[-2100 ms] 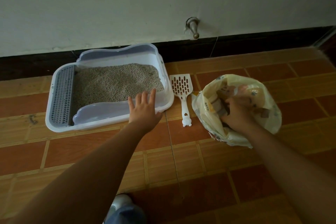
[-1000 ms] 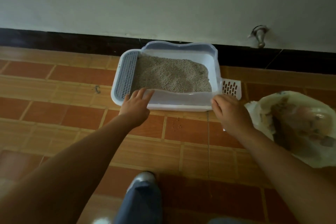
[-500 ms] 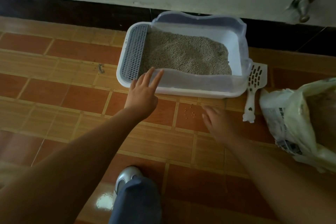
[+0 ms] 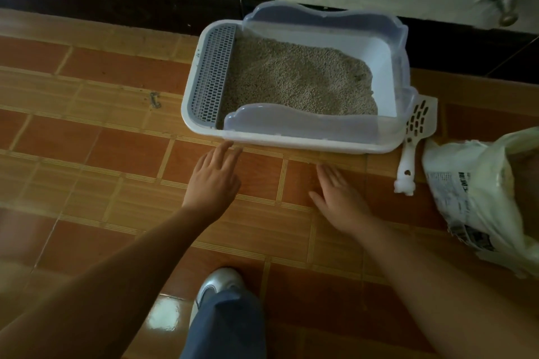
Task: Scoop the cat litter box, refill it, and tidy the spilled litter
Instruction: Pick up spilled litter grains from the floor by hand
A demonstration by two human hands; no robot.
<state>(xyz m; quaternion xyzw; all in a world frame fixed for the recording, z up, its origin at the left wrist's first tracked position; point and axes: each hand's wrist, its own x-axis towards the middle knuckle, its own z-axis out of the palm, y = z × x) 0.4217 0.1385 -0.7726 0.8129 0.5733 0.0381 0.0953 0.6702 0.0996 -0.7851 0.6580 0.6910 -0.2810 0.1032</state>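
Note:
A white and lilac litter box (image 4: 303, 141) stands on the tiled floor against the wall, with pale grey litter (image 4: 294, 79) inside and a grey grate (image 4: 213, 76) at its left end. A white slotted scoop (image 4: 414, 140) lies on the floor by the box's right side. A pale yellow litter bag (image 4: 478, 198) sits open to the right. My left hand (image 4: 214, 181) lies flat on the tiles just in front of the box, fingers apart and empty. My right hand (image 4: 339, 198) is flat on the tiles beside it, also empty. A few spilled grains lie near my right hand's fingers.
A dark skirting strip (image 4: 131, 6) runs along the wall behind the box. A metal fitting (image 4: 509, 0) sticks out of the wall at the top right. My shoe and trouser leg (image 4: 221, 315) are at the bottom middle. A small dark mark (image 4: 154, 100) lies left of the box.
My right hand left the bag, touched the box's front corner with the left, then both came down flat onto the tiles in front of the box. The view shifted left and down.

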